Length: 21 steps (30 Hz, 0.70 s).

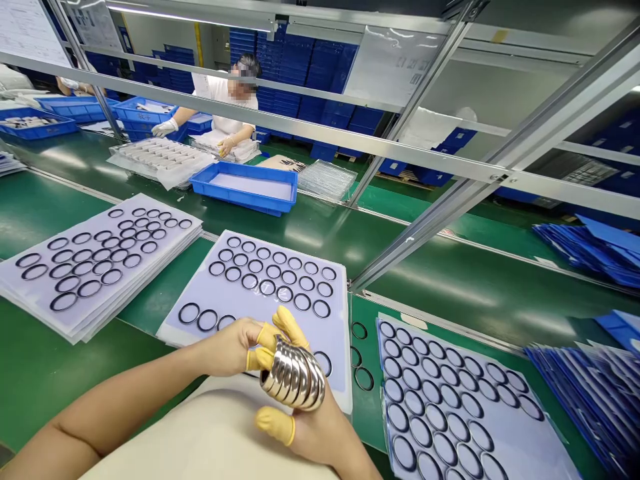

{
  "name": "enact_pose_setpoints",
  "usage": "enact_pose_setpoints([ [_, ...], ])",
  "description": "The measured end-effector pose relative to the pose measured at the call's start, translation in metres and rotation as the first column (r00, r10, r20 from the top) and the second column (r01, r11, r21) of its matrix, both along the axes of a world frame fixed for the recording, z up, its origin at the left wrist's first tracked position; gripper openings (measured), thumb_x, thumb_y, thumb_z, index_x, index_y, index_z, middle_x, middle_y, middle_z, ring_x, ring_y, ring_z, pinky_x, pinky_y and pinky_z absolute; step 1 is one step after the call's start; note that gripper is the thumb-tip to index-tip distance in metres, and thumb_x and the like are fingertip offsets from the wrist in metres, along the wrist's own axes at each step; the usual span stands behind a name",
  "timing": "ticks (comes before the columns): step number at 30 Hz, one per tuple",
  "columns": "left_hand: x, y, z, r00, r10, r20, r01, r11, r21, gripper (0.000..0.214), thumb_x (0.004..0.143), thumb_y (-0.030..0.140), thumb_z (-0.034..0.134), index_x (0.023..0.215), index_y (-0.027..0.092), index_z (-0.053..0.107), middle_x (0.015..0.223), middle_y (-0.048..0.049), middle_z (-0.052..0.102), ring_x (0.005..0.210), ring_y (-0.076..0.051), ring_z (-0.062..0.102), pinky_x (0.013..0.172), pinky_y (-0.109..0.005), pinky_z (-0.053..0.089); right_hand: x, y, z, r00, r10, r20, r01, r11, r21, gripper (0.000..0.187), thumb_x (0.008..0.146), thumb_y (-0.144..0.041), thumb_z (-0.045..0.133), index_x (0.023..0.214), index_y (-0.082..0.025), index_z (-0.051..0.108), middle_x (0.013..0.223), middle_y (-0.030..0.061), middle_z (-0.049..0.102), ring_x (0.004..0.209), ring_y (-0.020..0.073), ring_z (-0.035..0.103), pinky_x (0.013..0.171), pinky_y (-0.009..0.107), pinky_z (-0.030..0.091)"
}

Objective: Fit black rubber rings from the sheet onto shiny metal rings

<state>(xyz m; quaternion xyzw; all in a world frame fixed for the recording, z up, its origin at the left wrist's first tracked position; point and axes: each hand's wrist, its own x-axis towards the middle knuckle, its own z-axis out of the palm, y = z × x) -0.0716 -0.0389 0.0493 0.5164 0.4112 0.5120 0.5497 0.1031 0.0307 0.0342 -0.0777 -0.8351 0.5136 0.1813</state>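
Observation:
A row of shiny silver metal rings [295, 377] is strung over the fingers of my right hand [320, 427]. The thumb of that hand, in a yellow finger cot, stands apart below the rings. My left hand [235, 347] reaches in from the left, its yellow-capped fingers closed at the near-left end of the row, on a metal ring there. Under both hands lies a white sheet [300, 337] carrying rows of dark-edged rings [273, 271]. Part of the sheet's lower rows is hidden by my hands.
Sheets with more rings lie left [150, 257] and right [520, 440]. Several loose rings [364, 379] rest on the green table [370, 417]. A metal frame post [425, 230] rises beyond. Across the table are a blue tray [245, 193] and a co-worker [233, 107]. Blue-edged sheets [585, 393] are stacked right.

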Motion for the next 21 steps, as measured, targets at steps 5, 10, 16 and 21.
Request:
enact_pose_setpoints([
  [5,-0.006,-0.005,0.015,0.936,0.176,-0.304,-0.062,0.934,0.351,0.019,0.088,0.02,0.056,0.076,0.016,0.07,0.09,-0.0084,0.07,0.083,-0.016,0.062,0.081,-0.03,0.047,0.002,0.001,0.001,0.997,0.036,-0.071,-0.05,0.979,-0.196,0.052,0.079,-0.056,0.061,0.121,-0.025,0.059,0.134,0.0105,0.053,0.127,0.0303,0.046,0.105,0.049,0.037],
  [10,-0.005,-0.003,0.026,0.817,0.254,-0.518,0.077,0.842,0.534,0.019,0.088,0.013,0.053,0.077,0.017,0.068,0.089,-0.0086,0.074,0.081,-0.016,0.066,0.086,-0.033,0.044,0.0,0.006,0.017,0.955,0.259,-0.142,-0.291,0.907,-0.303,0.037,0.08,-0.049,0.062,0.109,-0.027,0.066,0.101,0.0032,0.07,0.092,0.0229,0.065,0.087,0.038,0.052],
  [16,-0.001,0.003,0.027,0.817,0.242,-0.524,0.065,0.863,0.501,0.022,0.085,0.009,0.051,0.074,0.017,0.068,0.089,-0.0074,0.073,0.079,-0.015,0.065,0.083,-0.032,0.047,-0.002,0.009,0.017,0.928,0.309,-0.206,-0.363,0.871,-0.331,0.042,0.079,-0.046,0.065,0.118,-0.03,0.063,0.104,0.0029,0.071,0.1,0.0236,0.064,0.093,0.042,0.049],
  [21,-0.005,0.006,0.023,0.831,0.177,-0.528,0.054,0.918,0.393,0.023,0.085,0.007,0.049,0.075,0.015,0.069,0.092,-0.0081,0.07,0.089,-0.016,0.061,0.08,-0.025,0.05,-0.001,0.007,0.003,0.933,0.242,-0.266,-0.35,0.778,-0.521,0.04,0.08,-0.043,0.066,0.117,-0.028,0.064,0.102,0.0064,0.072,0.096,0.0243,0.067,0.089,0.043,0.05],
])
